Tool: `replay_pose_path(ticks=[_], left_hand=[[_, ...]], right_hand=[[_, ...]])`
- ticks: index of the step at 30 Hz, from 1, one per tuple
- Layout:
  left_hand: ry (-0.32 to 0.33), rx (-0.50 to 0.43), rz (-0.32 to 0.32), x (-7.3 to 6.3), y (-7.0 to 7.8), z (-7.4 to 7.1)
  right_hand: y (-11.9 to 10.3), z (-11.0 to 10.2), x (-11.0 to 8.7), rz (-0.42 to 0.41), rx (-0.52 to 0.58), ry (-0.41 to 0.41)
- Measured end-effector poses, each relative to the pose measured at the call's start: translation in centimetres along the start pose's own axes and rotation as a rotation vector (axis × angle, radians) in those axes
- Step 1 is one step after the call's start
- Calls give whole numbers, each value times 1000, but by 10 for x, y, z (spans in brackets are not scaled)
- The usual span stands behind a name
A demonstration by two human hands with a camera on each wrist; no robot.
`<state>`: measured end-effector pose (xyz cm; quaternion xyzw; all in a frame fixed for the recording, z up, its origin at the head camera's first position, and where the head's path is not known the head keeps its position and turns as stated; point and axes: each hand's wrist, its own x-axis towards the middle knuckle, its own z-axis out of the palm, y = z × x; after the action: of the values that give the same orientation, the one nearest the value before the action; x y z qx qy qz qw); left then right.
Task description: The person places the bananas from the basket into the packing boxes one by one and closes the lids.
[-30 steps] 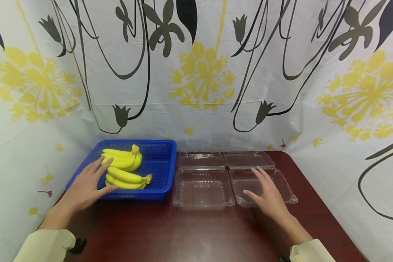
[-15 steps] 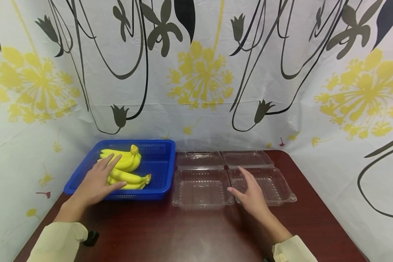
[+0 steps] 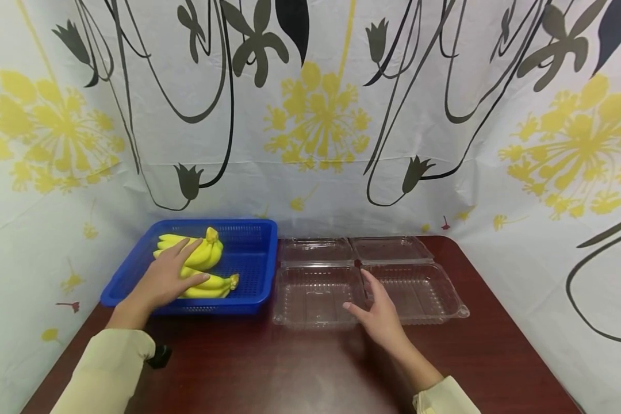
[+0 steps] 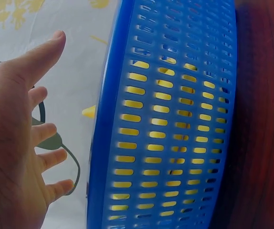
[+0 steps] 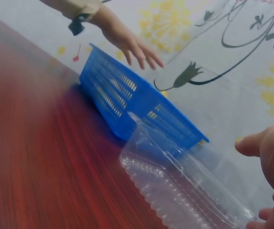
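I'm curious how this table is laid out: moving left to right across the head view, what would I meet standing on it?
Blue basket with yellow bananas in it → first open clear container → second open clear container.

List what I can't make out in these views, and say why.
Head view: the left end of the front banana bunch, hidden behind the left hand.
Head view: the near corners where the two clear containers meet, hidden behind the right hand.
Left wrist view: most of the bananas, hidden by the slotted wall of the blue basket.
Right wrist view: part of the right hand, cut off by the right edge.
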<state>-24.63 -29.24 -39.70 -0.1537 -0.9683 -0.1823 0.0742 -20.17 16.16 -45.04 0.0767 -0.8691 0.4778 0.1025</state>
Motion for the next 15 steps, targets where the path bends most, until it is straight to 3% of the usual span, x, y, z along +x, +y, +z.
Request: replay_pose_path(ticks=[6, 15], left_hand=[[-26, -3, -13, 9, 0, 1], [-74, -81, 4, 31, 4, -13]], right_hand=[[-2, 7, -4, -31, -40, 11], [-3, 17, -7, -51, -87, 9]])
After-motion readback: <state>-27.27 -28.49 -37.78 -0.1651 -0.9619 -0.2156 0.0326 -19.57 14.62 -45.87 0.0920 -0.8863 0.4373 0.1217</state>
